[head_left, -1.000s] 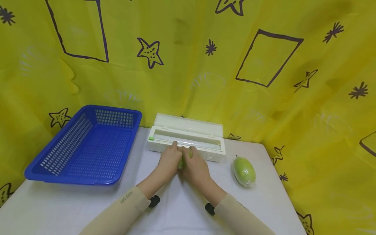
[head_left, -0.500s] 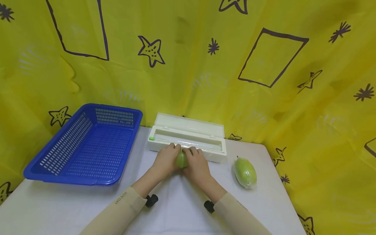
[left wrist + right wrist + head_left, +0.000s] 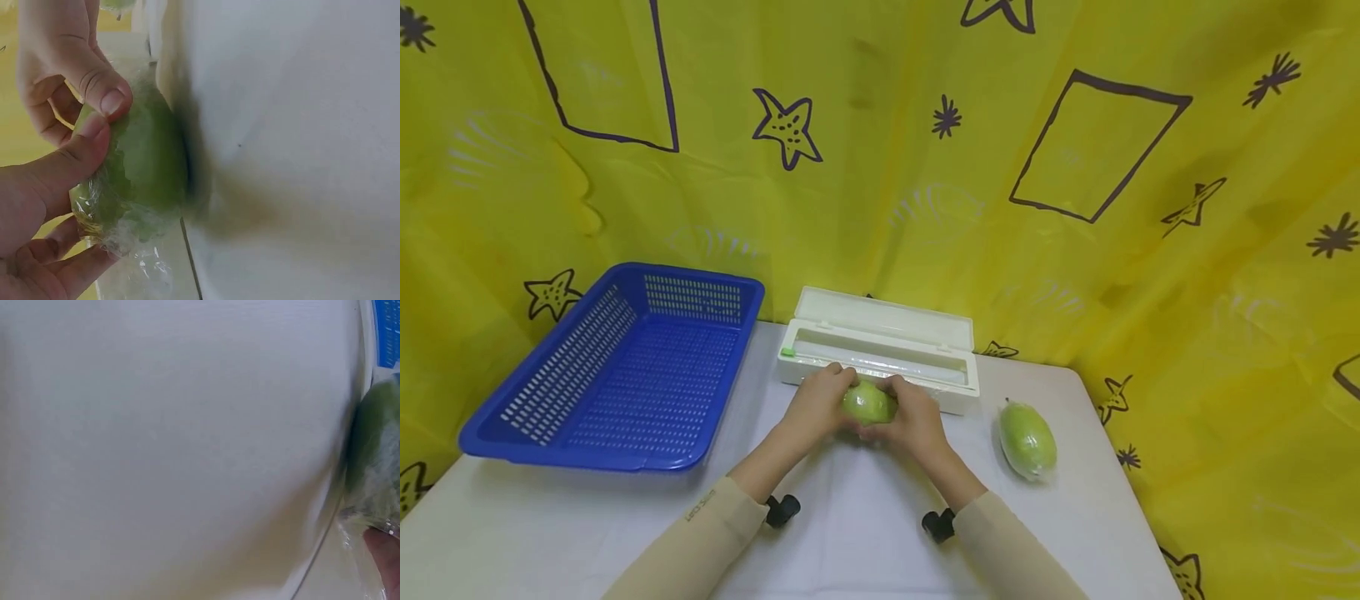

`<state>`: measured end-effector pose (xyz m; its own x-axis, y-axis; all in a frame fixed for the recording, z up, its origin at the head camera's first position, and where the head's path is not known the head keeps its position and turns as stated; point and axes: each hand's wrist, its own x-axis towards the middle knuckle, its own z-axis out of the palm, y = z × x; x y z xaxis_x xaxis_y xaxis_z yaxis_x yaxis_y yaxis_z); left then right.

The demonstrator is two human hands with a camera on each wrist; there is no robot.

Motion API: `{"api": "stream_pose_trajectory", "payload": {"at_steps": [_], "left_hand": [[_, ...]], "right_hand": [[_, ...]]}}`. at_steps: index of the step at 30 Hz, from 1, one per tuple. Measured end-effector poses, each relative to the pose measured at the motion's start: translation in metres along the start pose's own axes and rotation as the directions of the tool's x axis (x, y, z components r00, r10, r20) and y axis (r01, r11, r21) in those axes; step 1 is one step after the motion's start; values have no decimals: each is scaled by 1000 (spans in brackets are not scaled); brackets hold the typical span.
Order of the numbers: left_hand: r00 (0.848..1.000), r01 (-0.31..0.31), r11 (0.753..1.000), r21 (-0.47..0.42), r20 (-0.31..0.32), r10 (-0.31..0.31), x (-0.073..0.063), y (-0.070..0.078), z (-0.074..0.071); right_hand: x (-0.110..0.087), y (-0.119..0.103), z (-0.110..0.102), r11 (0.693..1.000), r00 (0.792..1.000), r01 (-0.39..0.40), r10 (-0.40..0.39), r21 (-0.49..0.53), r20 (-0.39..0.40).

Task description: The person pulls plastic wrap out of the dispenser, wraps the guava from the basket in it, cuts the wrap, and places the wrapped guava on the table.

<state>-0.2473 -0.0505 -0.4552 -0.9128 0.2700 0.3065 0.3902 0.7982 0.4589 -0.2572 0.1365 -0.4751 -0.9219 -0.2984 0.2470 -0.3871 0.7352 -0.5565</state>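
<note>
Both hands hold a green mango (image 3: 868, 402) between them, just in front of the white cling film box. Clear film covers it, with a crumpled, shiny end in the left wrist view. My left hand (image 3: 816, 404) grips its left side, thumb on the skin and fingers curled around the wrinkled film. From the right, my right hand (image 3: 917, 417) grips the fruit; in the left wrist view its thumb (image 3: 115, 100) presses near the left thumb. A second film-wrapped mango (image 3: 1027, 437) lies on the table to the right, stem toward the back.
The long cling film box (image 3: 951, 402) stands with its lid (image 3: 883, 319) raised, a film roll (image 3: 880, 361) inside and a green slider (image 3: 787, 353) at its left end. A blue plastic basket (image 3: 655, 375) sits at the left. A yellow curtain (image 3: 880, 167) hangs behind the white table (image 3: 850, 542).
The mango has turned in the hands and now shows more of its wrapped side. The hands have spread slightly apart around it. Box, basket and second mango stay put.
</note>
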Motion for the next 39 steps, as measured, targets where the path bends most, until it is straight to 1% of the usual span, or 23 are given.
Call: {"api": "stream_pose_trajectory", "payload": {"at_steps": [3, 5, 7, 8, 10, 11, 12, 14, 15, 19, 22, 23, 25, 26, 27, 28, 29, 30, 31, 33, 36, 38, 39], "left_hand": [[1000, 8, 1000, -18, -2, -8, -1, -2, 0], [1000, 28, 999, -29, -1, -28, -2, -3, 1], [999, 47, 998, -37, 2, -47, -6, -4, 1], [999, 50, 998, -34, 6, -50, -8, -5, 2], [999, 38, 999, -29, 7, -38, -14, -5, 2], [1000, 22, 1000, -18, 0, -22, -16, -5, 2], [1000, 6, 1000, -9, -10, -6, -19, -5, 2], [999, -21, 1000, 16, -33, 21, -22, -5, -1], [998, -29, 999, 23, -47, 30, -24, -6, -2], [997, -34, 999, 37, -65, 37, -27, -6, -12], [996, -36, 999, 3, -81, 36, -31, -8, -21], [995, -31, 999, -25, -99, 28, -33, -10, -23], [988, -10, 995, -100, -154, -5, -38, -14, -27], [982, 1, 989, -150, -189, -30, -41, -18, -29], [973, 20, 977, -212, -222, -68, -44, -21, -30], [961, 40, 959, -282, -251, -114, -46, -25, -31], [948, 60, 934, -352, -273, -163, -48, -28, -31], [934, 78, 903, -422, -286, -214, -50, -31, -31], [922, 97, 868, -488, -284, -263, -51, -34, -31], [898, 149, 781, -606, -248, -364, -53, -39, -30], [868, 225, 670, -708, -166, -467, -52, -47, -25], [853, 255, 616, -746, -127, -506, -50, -54, -19], [848, 263, 596, -758, -113, -518, -48, -57, -16]], "right_hand": [[2, 1, 1, 1000, 1000, -10, 10, 13, 0], [4, 1, 1, 999, 1000, -17, 17, 30, 9], [4, 1, 1, 999, 1000, -1, 0, 48, 26], [3, 1, 1, 997, 999, 5, -8, 78, 44], [0, 3, -3, 989, 997, 28, -38, 148, 65], [-3, 4, -6, 983, 996, 42, -55, 179, 72], [-6, 6, -9, 977, 994, 62, -78, 204, 71], [-12, 8, -19, 958, 993, 71, -94, 279, 71], [-14, 10, -24, 950, 993, 78, -100, 304, 58], [-14, 14, -49, 918, 998, 55, -55, 393, -11], [-8, 14, -69, 914, 996, 46, -14, 403, -83], [-6, 12, -75, 916, 995, 43, -4, 399, -97], [-3, 9, -85, 920, 994, 38, 4, 391, -106], [-1, 7, -89, 923, 995, 32, 6, 382, -99], [1, 5, -92, 926, 996, 25, 7, 376, -85], [3, 3, -94, 929, 998, 25, 1, 369, -70], [5, 1, -95, 933, 999, 29, -12, 358, -49], [8, -2, -95, 939, 999, 38, -31, 341, -25], [11, -5, -95, 946, 999, 45, -49, 320, 5], [19, -14, -91, 959, 992, 68, -94, 276, 80], [36, -31, -81, 971, 966, 113, -157, 211, 206], [48, -45, -73, 974, 941, 147, -192, 175, 279], [55, -52, -68, 973, 928, 165, -207, 159, 308]]}}
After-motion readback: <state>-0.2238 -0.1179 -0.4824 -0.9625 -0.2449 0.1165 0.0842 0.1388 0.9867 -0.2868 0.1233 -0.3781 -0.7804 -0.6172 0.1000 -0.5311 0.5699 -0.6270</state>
